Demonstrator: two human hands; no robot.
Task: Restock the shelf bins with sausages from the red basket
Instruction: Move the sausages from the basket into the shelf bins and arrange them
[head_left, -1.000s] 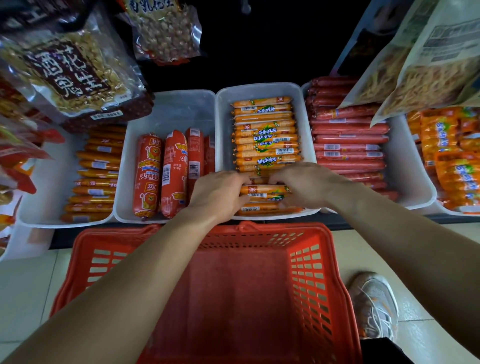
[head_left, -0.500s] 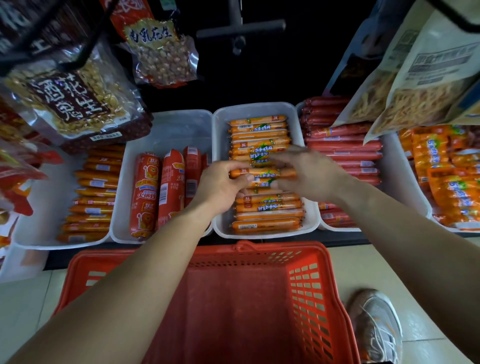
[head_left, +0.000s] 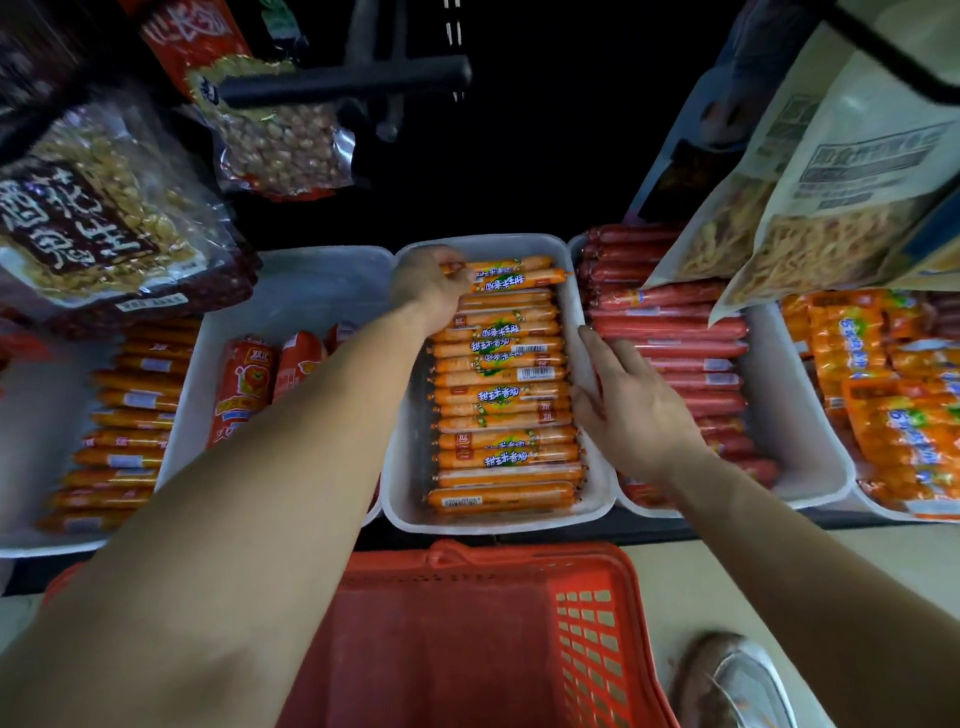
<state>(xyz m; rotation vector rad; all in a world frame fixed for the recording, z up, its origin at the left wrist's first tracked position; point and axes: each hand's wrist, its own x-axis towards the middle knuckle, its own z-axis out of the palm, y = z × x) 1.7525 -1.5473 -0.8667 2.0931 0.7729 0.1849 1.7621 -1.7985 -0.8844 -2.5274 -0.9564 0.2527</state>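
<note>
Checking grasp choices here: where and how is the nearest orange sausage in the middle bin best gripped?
Around its middle, from above, probably. The sausage lies crosswise at the bin's front, both ends close to the side walls, so an end grip looks cramped. Bare floor in front leaves room for a thumb; the next sausage lies tight behind.

Both bare forearms stretched forward, the left one farther. The left hand (head_left: 428, 283), back upward, curled its fingers round the ends of two orange sausages (head_left: 519, 275). The right hand (head_left: 623, 400) lay nearer, its fingers straight and close together.
</note>
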